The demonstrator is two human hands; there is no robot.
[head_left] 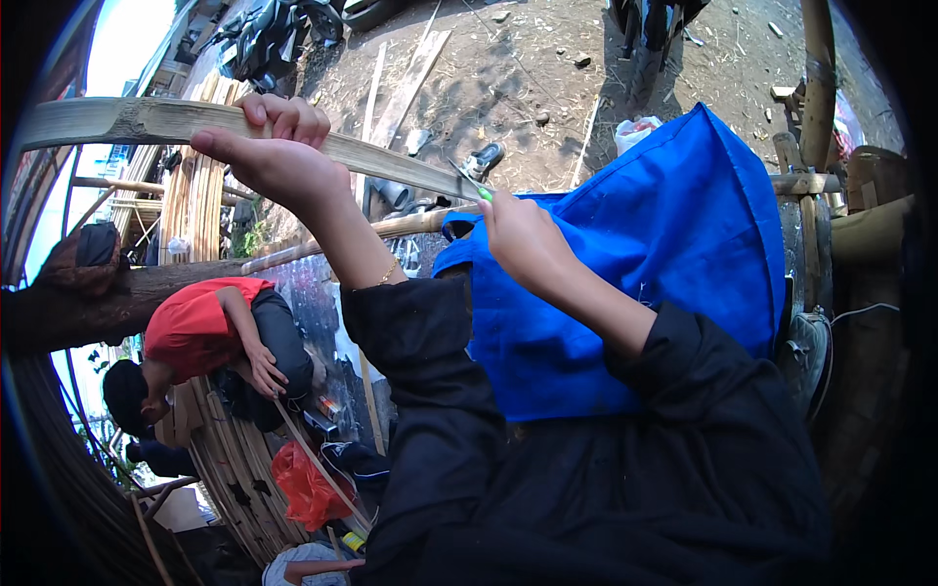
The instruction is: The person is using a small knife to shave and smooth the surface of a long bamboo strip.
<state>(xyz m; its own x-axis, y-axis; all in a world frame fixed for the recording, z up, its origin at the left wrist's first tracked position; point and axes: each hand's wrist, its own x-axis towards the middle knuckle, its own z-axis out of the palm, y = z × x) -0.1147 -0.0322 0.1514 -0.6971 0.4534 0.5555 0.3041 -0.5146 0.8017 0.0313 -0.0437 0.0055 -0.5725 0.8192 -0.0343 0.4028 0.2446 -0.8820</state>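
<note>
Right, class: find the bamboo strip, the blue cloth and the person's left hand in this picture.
bamboo strip [117, 121], head view, on its bare flat face left of the hand.
blue cloth [684, 195], head view, mid-fabric.
left hand [278, 156], head view, on the hand's middle, gripping the strip.

The bamboo strip [293, 137] runs across from the far left to the middle, the left hand [278, 156] around it and the right hand [523, 239] at its near end. A cloth [674, 244] lies under the right hand. A co-worker [210, 342] crouches lower left among stacked slats [200, 195].
</note>
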